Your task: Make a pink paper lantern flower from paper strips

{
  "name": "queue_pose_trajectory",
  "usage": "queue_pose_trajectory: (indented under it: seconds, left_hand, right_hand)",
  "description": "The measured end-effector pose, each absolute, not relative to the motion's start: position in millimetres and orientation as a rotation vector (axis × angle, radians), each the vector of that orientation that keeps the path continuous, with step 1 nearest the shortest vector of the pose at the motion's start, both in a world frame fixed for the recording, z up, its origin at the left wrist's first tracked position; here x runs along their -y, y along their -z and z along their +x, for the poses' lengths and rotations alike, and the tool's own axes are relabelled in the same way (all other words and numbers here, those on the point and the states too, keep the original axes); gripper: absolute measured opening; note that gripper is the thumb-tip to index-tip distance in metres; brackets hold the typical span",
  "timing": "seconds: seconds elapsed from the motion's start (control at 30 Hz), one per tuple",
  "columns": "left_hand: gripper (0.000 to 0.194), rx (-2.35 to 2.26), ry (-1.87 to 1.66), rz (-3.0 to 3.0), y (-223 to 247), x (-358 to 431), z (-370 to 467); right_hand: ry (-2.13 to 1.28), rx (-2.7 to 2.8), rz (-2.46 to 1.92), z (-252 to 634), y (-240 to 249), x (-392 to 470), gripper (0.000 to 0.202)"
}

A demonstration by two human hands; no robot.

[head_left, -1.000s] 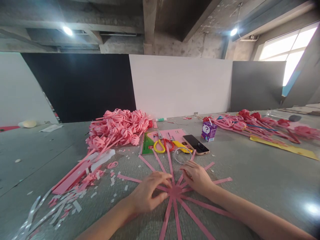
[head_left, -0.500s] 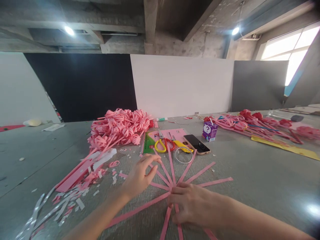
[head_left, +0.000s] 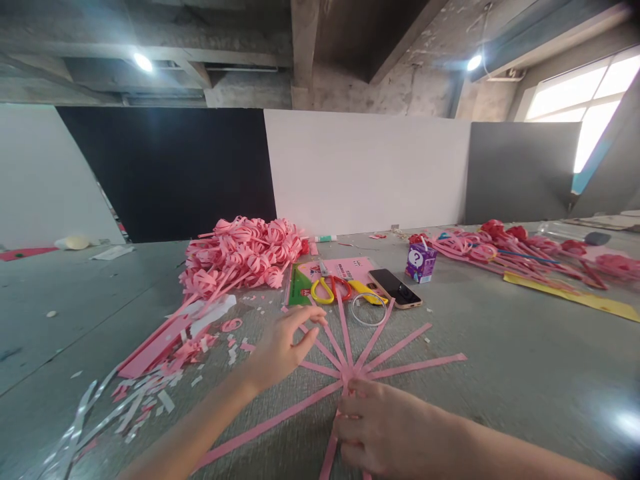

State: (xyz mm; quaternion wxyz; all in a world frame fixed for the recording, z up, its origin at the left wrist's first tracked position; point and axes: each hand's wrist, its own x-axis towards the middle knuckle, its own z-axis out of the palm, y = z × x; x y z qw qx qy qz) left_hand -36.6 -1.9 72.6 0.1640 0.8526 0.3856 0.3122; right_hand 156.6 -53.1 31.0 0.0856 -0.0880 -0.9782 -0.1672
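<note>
Pink paper strips point(head_left: 400, 347) fan out on the grey table like spokes from a joined centre point(head_left: 351, 375). My left hand point(head_left: 286, 339) hovers at the left of the fan, thumb apart from loosely bent fingers, with nothing in it. Just below the centre, my right hand point(head_left: 383, 427) is curled down on the lower strips, its fingers close together around one strip. The fingertips and part of those strips are hidden beneath it. Beyond the fan lie a silver ring point(head_left: 369, 325), scissors point(head_left: 323, 291) with yellow and red handles, and a yellow-handled tool point(head_left: 364, 289).
A phone point(head_left: 395, 288) and a purple box point(head_left: 421, 262) stand beyond the strips. Pink paper flowers point(head_left: 245, 250) are heaped at back left, above paper scraps point(head_left: 165, 400). More pink and red flowers point(head_left: 500, 243) lie at right, near a yellow strip point(head_left: 570, 295).
My right hand has slid down from the centre of the fan towards me, uncovering the joined middle. The left hand has stayed nearly in place.
</note>
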Motion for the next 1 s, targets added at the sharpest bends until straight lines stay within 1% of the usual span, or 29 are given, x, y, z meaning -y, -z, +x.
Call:
queue_pose_trajectory:
  seconds: [0.13,0.3,0.43,0.57,0.7,0.8,0.93,1.0]
  left_hand:
    - [0.022,-1.055,-0.856,2.508,-71,4,-34]
    - [0.021,-1.028,-0.866,2.565,-69,5,-33]
    - [0.021,-1.057,-0.826,2.489,-66,4,-32]
    - [0.022,-1.097,-0.74,2.419,-57,2,-29]
    - [0.023,-1.005,-0.607,2.427,-48,6,-22]
    - [0.024,-0.95,-0.491,2.443,-42,11,-16]
    - [0.041,-1.088,-0.471,2.48,-27,15,-10]
    - [0.037,-1.166,-0.503,2.483,-19,15,-7]
  right_hand:
    - [0.494,2.923,-0.268,160,-31,48,0.013]
    - [0.351,2.927,-0.298,159,-25,43,0.014]
    - [0.054,2.884,-0.481,161,-26,39,0.021]
    - [-0.434,2.651,-0.774,167,-29,31,0.036]
    - [-0.781,2.349,-0.868,172,-30,20,0.036]
    - [-0.939,2.224,-0.881,173,-29,16,0.035]
    - [-1.026,2.149,-0.845,172,-26,16,0.033]
    - [-0.994,2.139,-0.847,171,-26,17,0.031]
